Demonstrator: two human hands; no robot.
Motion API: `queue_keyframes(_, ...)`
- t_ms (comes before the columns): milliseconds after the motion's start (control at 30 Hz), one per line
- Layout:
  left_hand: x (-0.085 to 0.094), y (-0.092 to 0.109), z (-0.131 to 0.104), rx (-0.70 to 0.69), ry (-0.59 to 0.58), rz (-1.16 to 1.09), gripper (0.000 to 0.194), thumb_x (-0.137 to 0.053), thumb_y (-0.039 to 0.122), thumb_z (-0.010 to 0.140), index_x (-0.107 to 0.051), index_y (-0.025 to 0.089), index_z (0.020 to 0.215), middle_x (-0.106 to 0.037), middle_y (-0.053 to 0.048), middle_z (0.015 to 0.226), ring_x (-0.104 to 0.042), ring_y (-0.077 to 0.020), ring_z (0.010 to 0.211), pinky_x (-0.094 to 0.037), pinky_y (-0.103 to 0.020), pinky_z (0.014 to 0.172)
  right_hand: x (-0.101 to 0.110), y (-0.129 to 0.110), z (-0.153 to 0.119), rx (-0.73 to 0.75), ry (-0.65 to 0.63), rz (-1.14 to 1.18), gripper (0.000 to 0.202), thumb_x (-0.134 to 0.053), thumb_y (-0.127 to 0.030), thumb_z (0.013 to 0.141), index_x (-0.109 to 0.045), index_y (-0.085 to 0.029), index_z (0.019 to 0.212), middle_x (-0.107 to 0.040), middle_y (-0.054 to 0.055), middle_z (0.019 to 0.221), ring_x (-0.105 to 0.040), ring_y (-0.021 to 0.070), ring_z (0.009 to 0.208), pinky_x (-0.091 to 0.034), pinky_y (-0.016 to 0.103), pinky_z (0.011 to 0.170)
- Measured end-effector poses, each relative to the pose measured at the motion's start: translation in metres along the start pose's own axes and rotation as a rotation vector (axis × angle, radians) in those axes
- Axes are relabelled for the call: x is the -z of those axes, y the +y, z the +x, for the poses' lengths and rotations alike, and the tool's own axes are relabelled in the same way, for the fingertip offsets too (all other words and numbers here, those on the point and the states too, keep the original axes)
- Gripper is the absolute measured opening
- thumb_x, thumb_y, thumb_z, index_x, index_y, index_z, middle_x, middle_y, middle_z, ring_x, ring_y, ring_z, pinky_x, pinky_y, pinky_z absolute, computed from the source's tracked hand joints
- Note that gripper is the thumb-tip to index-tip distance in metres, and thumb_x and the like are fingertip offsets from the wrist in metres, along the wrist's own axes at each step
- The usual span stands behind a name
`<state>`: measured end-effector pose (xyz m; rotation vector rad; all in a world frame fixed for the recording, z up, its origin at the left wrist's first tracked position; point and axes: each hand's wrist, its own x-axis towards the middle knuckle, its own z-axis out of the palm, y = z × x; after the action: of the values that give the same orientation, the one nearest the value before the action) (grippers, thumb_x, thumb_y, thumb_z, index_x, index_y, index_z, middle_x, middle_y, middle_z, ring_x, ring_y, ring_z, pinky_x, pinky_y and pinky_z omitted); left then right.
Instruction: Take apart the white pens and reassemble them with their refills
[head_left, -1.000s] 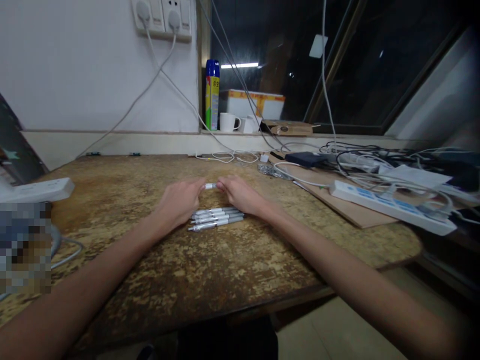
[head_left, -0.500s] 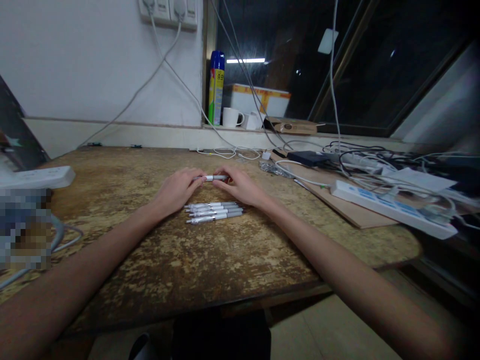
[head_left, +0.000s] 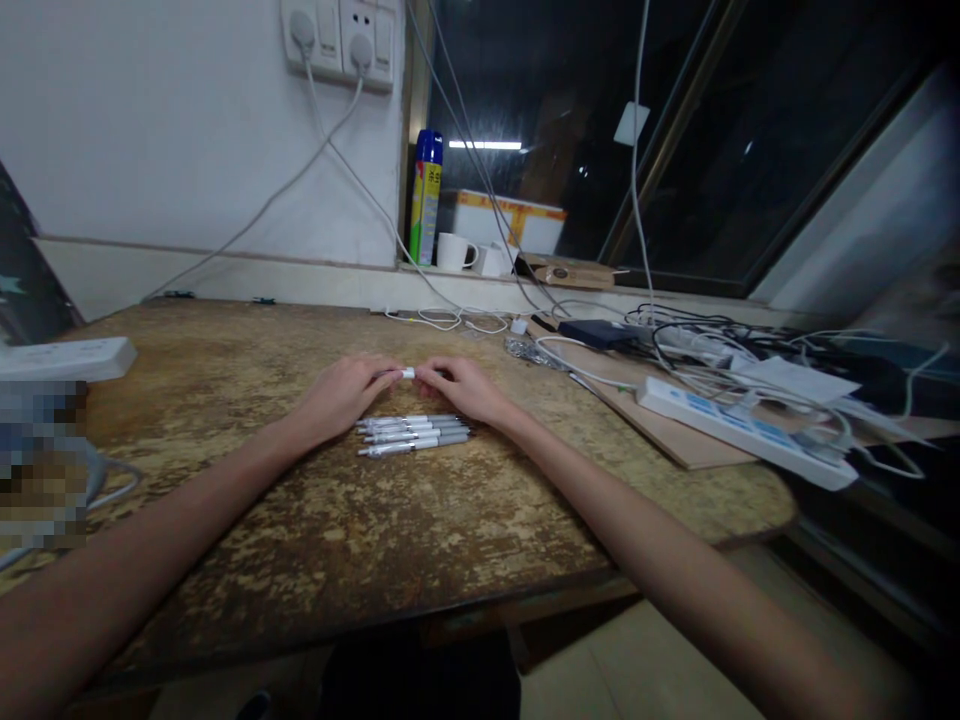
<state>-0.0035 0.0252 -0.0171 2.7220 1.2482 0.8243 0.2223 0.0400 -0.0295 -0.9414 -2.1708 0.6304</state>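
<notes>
Between left hand (head_left: 349,390) and right hand (head_left: 461,388): one held pen (head_left: 408,373), long axis running left to right, roughly in line with the facing fingertips. Both hands narrowed to a pinch, left on the pen's left part, right on its right part; neither hand clearly nearer. Only a short white stretch showing in the gap, rest hidden by fingers. Cannot tell whether whole or in two parts, nor whether touching the surface (head_left: 337,560) or just above.

On the near side of the held pen, toward the body: row of pens (head_left: 412,436), lying flat side by side, close together, axes nearly parallel to it. Clear ends leftward, grey ends rightward, near the right wrist. Exact count unclear. Well off to the right: white power strip (head_left: 742,433), partly over a brown board (head_left: 675,440).
</notes>
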Motion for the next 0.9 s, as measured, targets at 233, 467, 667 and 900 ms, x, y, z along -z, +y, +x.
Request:
queue_keyframes(233, 0.004, 0.001, -0.002, 0.034, -0.033, -0.021, 0.043, -0.037, 0.043, 0.104, -0.073, 0.020, 0.098, -0.076, -0.006, 0.098, -0.067, -0.0239, 0.092, -0.045, -0.032, 0.084, -0.002, 0.004, 0.002, 0.040, 0.054, 0.085, 0.027, -0.062, -0.041, 0.093, -0.065, -0.016, 0.102, -0.069, 0.007, 0.097, -0.061, 0.0166, 0.087, -0.046, 0.029, 0.081)
queue_keyframes(467, 0.006, 0.003, -0.002, 0.011, -0.031, -0.046, 0.042, -0.036, 0.045, 0.105, -0.072, 0.022, 0.103, -0.075, -0.004, 0.095, -0.066, -0.0233, 0.089, -0.044, -0.031, 0.081, 0.000, 0.006, 0.004, 0.054, 0.055, 0.138, 0.020, -0.063, -0.036, 0.092, -0.065, -0.017, 0.097, -0.069, 0.005, 0.094, -0.062, 0.0167, 0.087, -0.048, 0.030, 0.083)
queue_keyframes(667, 0.005, 0.002, -0.002, 0.021, -0.020, -0.079, 0.040, -0.037, 0.045, 0.105, -0.071, 0.025, 0.112, -0.076, -0.002, 0.100, -0.067, -0.0235, 0.092, -0.044, -0.032, 0.082, -0.006, 0.011, 0.006, 0.057, 0.072, 0.271, 0.022, -0.063, -0.040, 0.091, -0.066, -0.019, 0.095, -0.069, 0.005, 0.092, -0.063, 0.0166, 0.084, -0.051, 0.032, 0.081)
queue_keyframes(900, 0.004, -0.001, -0.002, 0.046, -0.029, -0.072, 0.041, -0.038, 0.046, 0.104, -0.072, 0.024, 0.101, -0.076, -0.002, 0.098, -0.068, -0.0234, 0.090, -0.044, -0.032, 0.082, -0.003, 0.010, 0.006, 0.095, 0.108, 0.244, 0.015, -0.070, -0.031, 0.086, -0.068, -0.021, 0.097, -0.071, 0.005, 0.097, -0.066, 0.0185, 0.092, -0.051, 0.036, 0.091)
